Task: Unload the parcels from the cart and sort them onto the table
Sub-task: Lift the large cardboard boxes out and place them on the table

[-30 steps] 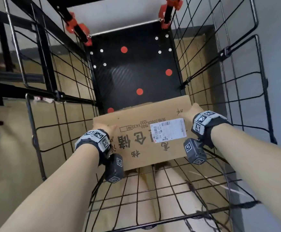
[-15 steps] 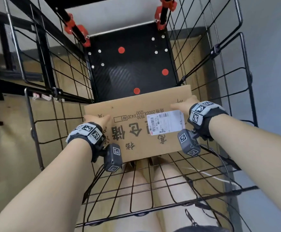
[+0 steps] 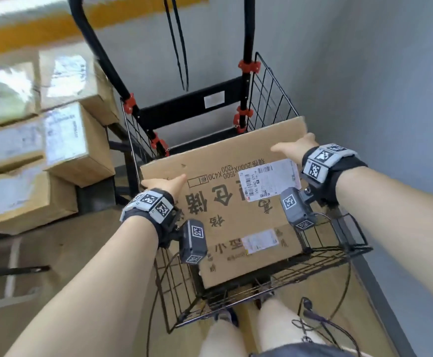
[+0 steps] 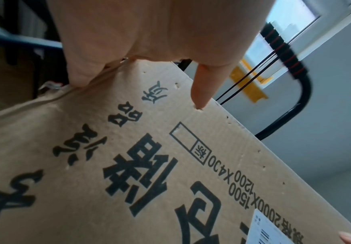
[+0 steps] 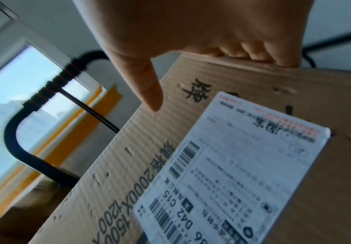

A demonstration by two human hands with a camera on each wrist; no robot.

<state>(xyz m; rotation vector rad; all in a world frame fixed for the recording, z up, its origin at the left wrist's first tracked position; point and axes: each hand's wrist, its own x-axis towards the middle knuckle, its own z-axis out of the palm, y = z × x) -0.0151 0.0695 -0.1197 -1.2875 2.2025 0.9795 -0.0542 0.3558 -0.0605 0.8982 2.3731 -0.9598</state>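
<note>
A large brown cardboard parcel (image 3: 225,202) with black printed characters and a white shipping label (image 3: 268,180) is held above the black wire cart (image 3: 339,248). My left hand (image 3: 162,185) grips its left edge, thumb on top (image 4: 200,92), fingers curled under the side. My right hand (image 3: 294,148) grips the right edge near the far corner, thumb on the top face (image 5: 149,92), fingers wrapped over the side. A second parcel (image 3: 248,256) with its own small label lies below in the cart.
Stacked cardboard boxes (image 3: 63,143) with labels stand to the left of the cart. The cart's black handle (image 3: 97,45) with red clamps rises behind. A grey wall (image 3: 377,86) runs along the right. My legs are below the cart's near edge.
The parcel has risen from deep in the cart to above its rim, both hands still gripping it. My head has lifted, so the stacked boxes and cart handle now show.
</note>
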